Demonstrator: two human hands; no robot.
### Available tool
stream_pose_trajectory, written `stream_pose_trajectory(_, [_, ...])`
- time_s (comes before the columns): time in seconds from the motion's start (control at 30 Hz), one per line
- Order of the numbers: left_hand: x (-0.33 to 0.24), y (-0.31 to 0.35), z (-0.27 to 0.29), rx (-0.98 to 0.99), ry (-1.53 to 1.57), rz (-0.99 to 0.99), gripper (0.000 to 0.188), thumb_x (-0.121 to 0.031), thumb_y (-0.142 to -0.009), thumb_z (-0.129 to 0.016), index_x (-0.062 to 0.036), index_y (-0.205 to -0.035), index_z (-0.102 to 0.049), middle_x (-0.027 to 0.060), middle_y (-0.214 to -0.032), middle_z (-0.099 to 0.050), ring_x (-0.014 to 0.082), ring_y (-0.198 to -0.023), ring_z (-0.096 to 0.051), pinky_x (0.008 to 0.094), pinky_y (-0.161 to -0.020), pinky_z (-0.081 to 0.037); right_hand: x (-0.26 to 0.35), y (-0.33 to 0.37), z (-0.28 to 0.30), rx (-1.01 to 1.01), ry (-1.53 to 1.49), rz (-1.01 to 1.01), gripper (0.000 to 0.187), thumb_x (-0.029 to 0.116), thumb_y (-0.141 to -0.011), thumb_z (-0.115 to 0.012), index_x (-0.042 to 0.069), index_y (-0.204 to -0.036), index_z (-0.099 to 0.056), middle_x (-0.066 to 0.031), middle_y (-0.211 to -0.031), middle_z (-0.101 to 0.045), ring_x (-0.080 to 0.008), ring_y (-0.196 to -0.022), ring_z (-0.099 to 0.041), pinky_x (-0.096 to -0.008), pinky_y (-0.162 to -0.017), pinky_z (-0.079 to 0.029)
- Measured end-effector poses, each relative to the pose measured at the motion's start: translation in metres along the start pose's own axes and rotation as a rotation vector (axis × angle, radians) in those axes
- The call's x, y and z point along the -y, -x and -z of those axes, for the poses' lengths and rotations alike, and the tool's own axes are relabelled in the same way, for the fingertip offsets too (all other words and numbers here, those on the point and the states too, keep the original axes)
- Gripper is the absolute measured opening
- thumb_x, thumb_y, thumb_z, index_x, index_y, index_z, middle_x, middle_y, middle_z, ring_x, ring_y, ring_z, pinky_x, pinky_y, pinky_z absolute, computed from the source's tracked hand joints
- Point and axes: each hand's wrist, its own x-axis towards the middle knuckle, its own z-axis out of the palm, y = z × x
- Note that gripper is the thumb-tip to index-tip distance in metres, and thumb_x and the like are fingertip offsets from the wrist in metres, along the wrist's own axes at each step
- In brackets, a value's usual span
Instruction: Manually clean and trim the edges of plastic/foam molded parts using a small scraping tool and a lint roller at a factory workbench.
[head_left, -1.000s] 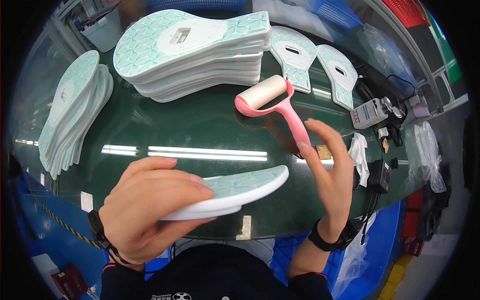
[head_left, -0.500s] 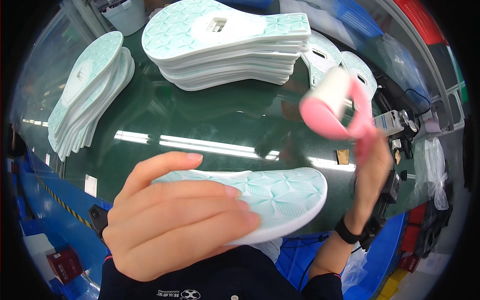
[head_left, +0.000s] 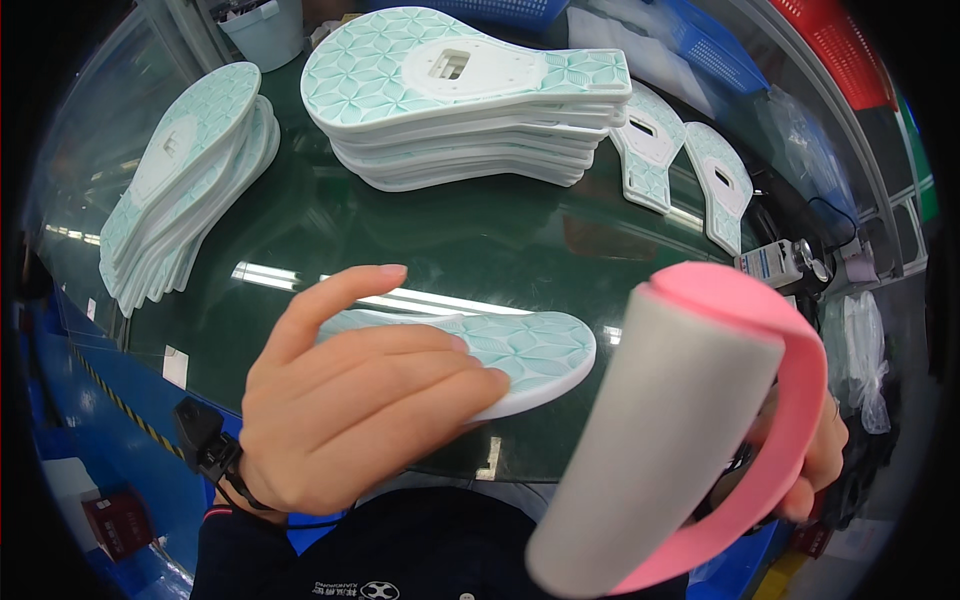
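My left hand point(head_left: 350, 410) lies over a white paddle-shaped plastic panel point(head_left: 540, 345) with a pale green flower pattern, fingers on its top and near edge. The palm hides the panel's left part; its rounded end points right. At the lower right, close to the camera, my right hand point(head_left: 815, 455) is closed on a lint roller with a pink curved handle point(head_left: 800, 400) and a thick whitish roll point(head_left: 660, 430). The roller stands upright at a tilt, apart from the panel, and covers much of that hand.
Matching panels form a tall stack point(head_left: 470, 150) at the back and a leaning stack point(head_left: 180, 180) at the left. Two more panels point(head_left: 650, 150) lie at the back right, near a small bottle point(head_left: 810, 260). A light blue bucket point(head_left: 262, 30) stands behind; blue point(head_left: 700, 40) and red baskets point(head_left: 845, 55) are beyond.
My right hand has brought the lint roller down and toward the camera from above the table's right side. The panel under my left hand has shifted slightly left and away.
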Motion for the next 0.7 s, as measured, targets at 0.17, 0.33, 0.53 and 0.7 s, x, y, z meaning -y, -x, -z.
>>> stream_pose_trajectory(0.17, [0.003,0.005,0.006,-0.104,-0.017,0.032,0.019,-0.02,-0.063,-0.071,-0.0063,-0.073,-0.061,0.0039,-0.067,-0.062,0.0181,-0.064,-0.061,0.0453,-0.082,-0.044,0.01,-0.009,-0.014,-0.002,-0.057,-0.017,0.046,0.046,-0.075,-0.06,0.002,-0.064,-0.061,-0.0026,-0.053,-0.052,-0.0136,-0.041,-0.046,-0.0241,-0.038,-0.032])
stream_pose_trajectory(0.33, [0.007,0.014,0.016,-0.226,0.06,0.05,0.015,-0.013,-0.067,-0.07,-0.0052,-0.075,-0.06,0.0049,-0.066,-0.062,0.0176,-0.064,-0.06,0.0469,-0.084,-0.042,-0.036,0.03,0.004,-0.113,0.114,-0.52,0.042,0.036,-0.091,-0.041,0.001,-0.073,-0.056,0.001,-0.056,-0.04,-0.0055,-0.048,-0.035,-0.0221,-0.044,-0.024])
stream_pose_trajectory(0.53, [-0.002,0.018,0.032,-0.181,0.22,-0.001,0.007,-0.011,-0.073,-0.064,-0.0073,-0.075,-0.057,0.0048,-0.07,-0.061,0.0152,-0.066,-0.059,0.0491,-0.089,-0.039,-0.06,0.02,-0.053,0.022,-0.138,-0.991,0.03,0.028,-0.093,-0.039,0.003,-0.094,-0.055,0.0031,-0.065,-0.042,-0.0034,-0.056,-0.035,-0.0185,-0.048,-0.028])
stream_pose_trajectory(0.7, [0.004,0.019,0.033,-0.123,0.178,-0.092,0.006,-0.009,-0.074,-0.063,-0.0072,-0.074,-0.057,0.0045,-0.071,-0.061,0.0147,-0.066,-0.059,0.049,-0.09,-0.037,-0.075,0.026,-0.076,0.212,-0.176,-1.014,0.034,0.026,-0.092,-0.043,0.001,-0.113,-0.052,-0.0045,-0.087,-0.058,-0.0084,-0.071,-0.05,-0.0216,-0.062,-0.04])
